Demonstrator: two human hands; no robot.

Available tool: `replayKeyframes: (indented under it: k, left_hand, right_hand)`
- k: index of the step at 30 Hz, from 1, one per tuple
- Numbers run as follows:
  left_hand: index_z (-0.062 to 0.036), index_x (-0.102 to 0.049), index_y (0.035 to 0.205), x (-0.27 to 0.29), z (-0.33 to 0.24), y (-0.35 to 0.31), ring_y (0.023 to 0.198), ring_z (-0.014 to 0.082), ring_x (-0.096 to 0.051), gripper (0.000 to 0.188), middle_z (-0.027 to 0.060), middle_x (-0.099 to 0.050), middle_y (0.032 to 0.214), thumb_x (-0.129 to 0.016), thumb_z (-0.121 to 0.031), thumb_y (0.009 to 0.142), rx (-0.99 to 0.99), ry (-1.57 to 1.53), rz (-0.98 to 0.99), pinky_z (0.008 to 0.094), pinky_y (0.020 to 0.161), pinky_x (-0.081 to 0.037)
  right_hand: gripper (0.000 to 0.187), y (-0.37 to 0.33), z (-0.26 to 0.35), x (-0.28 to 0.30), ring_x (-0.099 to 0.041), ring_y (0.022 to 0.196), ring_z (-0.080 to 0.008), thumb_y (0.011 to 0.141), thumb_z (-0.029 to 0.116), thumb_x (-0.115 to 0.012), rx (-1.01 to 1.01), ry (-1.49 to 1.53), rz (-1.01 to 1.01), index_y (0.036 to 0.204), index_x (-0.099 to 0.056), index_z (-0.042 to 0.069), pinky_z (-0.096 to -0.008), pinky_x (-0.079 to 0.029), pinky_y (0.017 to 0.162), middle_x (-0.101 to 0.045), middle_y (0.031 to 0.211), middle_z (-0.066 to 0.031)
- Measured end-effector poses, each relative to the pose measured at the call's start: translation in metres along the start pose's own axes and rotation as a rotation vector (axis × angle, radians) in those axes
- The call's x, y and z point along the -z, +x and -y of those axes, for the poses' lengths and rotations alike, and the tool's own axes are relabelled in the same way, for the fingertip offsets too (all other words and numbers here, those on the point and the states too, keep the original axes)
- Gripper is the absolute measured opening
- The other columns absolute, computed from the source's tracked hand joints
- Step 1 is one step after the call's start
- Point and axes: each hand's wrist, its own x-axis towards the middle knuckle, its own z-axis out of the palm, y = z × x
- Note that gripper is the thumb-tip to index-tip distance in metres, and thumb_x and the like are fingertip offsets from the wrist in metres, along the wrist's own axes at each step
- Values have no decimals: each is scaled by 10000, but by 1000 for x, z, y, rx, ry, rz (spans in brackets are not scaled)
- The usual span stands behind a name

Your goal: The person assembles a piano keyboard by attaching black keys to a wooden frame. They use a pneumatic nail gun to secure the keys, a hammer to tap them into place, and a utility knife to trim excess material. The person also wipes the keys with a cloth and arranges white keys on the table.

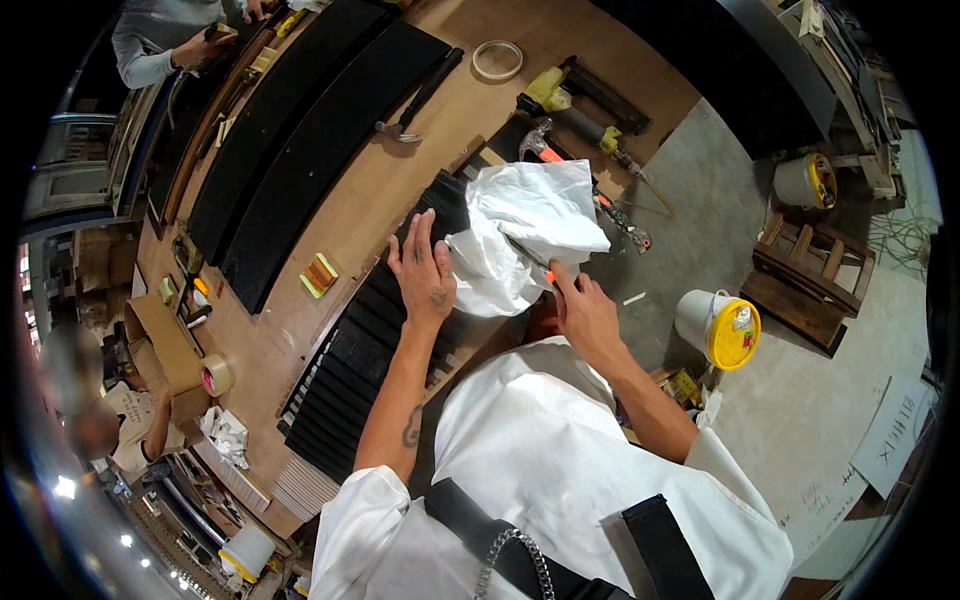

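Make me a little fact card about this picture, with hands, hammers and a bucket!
Left hand: spread at the edge of the white sheet
Right hand: holds a thin tool, partly orange, against the sheet
Hammers: black-handled hammer on the table; second hammer beyond the sheet
Bucket: white, yellow lid
Top left: another person's hand

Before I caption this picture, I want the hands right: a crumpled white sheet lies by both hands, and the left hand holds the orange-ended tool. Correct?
Wrong hand: the head view shows the right hand holding the orange-ended tool, while the left hand is spread open. The crumpled white sheet does lie by both hands.
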Motion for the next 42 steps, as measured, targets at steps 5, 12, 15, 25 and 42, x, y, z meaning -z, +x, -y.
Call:
replayKeyframes:
  k: [5, 12, 15, 25, 42]
  left_hand:
    - [-32, -358, 1528, 2, -3, 0, 1463, 248, -375, 580, 81, -458, 1548, -460, -351, 1055, 20, 41, 91, 584, 1207, -116]
    - [-23, -417, 1489, -7, -96, -25, 1550, 326, -160, 812, 186, -206, 1660, -701, -434, 849, -257, 172, 398, 638, 1204, -34]
    - [-13, -545, 1337, -30, -87, -42, 1515, 321, -267, 526, 177, -350, 1594, -648, -216, 863, -387, 100, 318, 640, 1209, -98]
    - [-2, -497, 1326, 57, -114, -58, 1110, 189, -603, 513, 118, -595, 1268, -717, -145, 885, 419, -1120, 719, 329, 972, -482]
    - [8, -639, 1179, 82, 17, -110, 943, 271, -678, 346, 137, -700, 1076, -643, -131, 863, 445, -947, 4, 343, 848, -530]
  right_hand:
    - [507, -30, -23, 17, -622, 820, -374, 965, 196, -625, -93, 43, 109, 1455, -493, 182, -478, -524, 689, -580, 904, -157]
    - [413, -40, -51, -11, -678, 945, -299, 1007, 177, -579, -42, 468, -31, 1409, -557, 87, -356, -531, 796, -679, 1164, -158]
    - [398, -58, -51, -12, -654, 894, -193, 1003, 123, -570, -252, 732, 135, 1395, -567, 53, -325, -519, 814, -689, 1136, -128]
    - [565, -132, -46, 3, -624, 841, -122, 960, 167, -686, -478, 1051, -169, 1450, -456, 6, -265, -510, 762, -667, 999, -45]
    - [428, -38, 30, 3, -661, 804, -375, 1044, 298, -530, -30, -161, -88, 1441, -487, 145, -483, -533, 651, -649, 946, -182]
